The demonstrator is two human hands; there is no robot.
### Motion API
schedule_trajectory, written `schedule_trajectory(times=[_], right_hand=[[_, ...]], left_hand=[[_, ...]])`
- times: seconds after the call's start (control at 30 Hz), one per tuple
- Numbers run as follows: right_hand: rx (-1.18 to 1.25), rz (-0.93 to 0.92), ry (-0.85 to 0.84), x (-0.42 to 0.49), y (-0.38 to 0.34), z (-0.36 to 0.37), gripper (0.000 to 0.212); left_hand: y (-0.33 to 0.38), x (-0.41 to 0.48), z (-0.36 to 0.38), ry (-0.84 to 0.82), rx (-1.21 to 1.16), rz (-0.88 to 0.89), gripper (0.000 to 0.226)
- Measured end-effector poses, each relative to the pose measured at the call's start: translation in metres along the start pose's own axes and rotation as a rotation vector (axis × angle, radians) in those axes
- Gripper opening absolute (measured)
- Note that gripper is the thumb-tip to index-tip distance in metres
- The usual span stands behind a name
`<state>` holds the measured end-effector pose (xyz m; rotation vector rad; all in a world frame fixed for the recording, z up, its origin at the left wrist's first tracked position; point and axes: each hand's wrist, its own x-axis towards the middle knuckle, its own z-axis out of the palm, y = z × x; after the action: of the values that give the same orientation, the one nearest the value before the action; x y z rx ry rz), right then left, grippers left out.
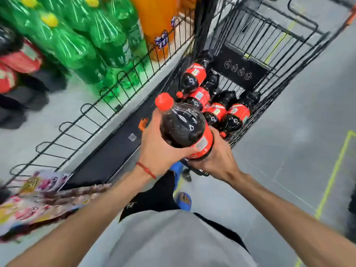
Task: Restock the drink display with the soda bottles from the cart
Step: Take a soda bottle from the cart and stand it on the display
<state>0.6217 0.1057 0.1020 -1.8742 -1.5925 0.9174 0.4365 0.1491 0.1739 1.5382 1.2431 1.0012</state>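
Both my hands hold one large cola bottle (183, 124) with a red cap and red label, lifted above the near end of the black wire cart (300, 60). My left hand (159, 145) grips its shoulder from the left side. My right hand (217, 158) cups its lower body from beneath and from the right. Several more cola bottles (217, 105) lie on their sides in the cart's basket. The drink display (81, 105), a pale shelf with a low black wire fence, runs along the left.
Green soda bottles (100, 41) with yellow caps crowd the display, orange bottles (154, 20) behind them, dark red-labelled bottles (17, 66) at far left. Colourful packets (38, 199) lie at lower left. Grey floor with yellow lines (333, 174) lies right of the cart.
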Motion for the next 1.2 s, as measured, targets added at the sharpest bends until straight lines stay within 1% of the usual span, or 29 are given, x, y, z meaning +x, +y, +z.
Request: schedule_trajectory(times=[0.1,0.3,0.37,0.47,0.6,0.8,0.9,0.97,1.03,1.13,1.2], right_hand=[[0.001,-0.05,-0.026,-0.028,-0.024,0.007,0.113],[-0.024,-0.168,-0.062,-0.043,-0.08,0.031,0.115],[-0.039,-0.223,-0.08,-0.045,-0.11,0.053,0.114],[-0.063,-0.267,-0.095,-0.042,-0.151,0.078,0.105],[-0.063,-0.331,-0.065,-0.038,-0.209,0.119,0.105],[-0.01,-0.435,-0.041,-0.032,-0.305,0.213,0.099],[-0.023,-0.455,-0.055,-0.029,-0.342,0.248,0.096],[-0.024,-0.459,-0.059,-0.025,-0.359,0.265,0.098],[-0.02,-0.477,-0.074,-0.02,-0.373,0.279,0.096],[-0.052,-0.496,-0.116,-0.006,-0.391,0.301,0.095],[-0.056,-0.474,-0.144,0.002,-0.398,0.314,0.095]], left_hand=[[0.016,-0.038,-0.024,0.045,0.038,0.009,0.091],[0.032,-0.077,-0.078,0.183,0.081,0.019,0.087],[0.037,-0.092,-0.114,0.262,0.105,0.032,0.082],[0.038,-0.106,-0.159,0.35,0.143,0.066,0.078],[0.036,-0.115,-0.221,0.416,0.167,0.096,0.075],[0.011,-0.133,-0.347,0.485,0.187,0.16,0.085],[0.0,-0.136,-0.391,0.479,0.172,0.125,0.093],[-0.005,-0.14,-0.413,0.514,0.205,0.164,0.093],[-0.009,-0.143,-0.431,0.546,0.251,0.181,0.095],[-0.02,-0.139,-0.453,0.596,0.278,0.14,0.1],[-0.024,-0.135,-0.463,0.607,0.285,0.133,0.099]])
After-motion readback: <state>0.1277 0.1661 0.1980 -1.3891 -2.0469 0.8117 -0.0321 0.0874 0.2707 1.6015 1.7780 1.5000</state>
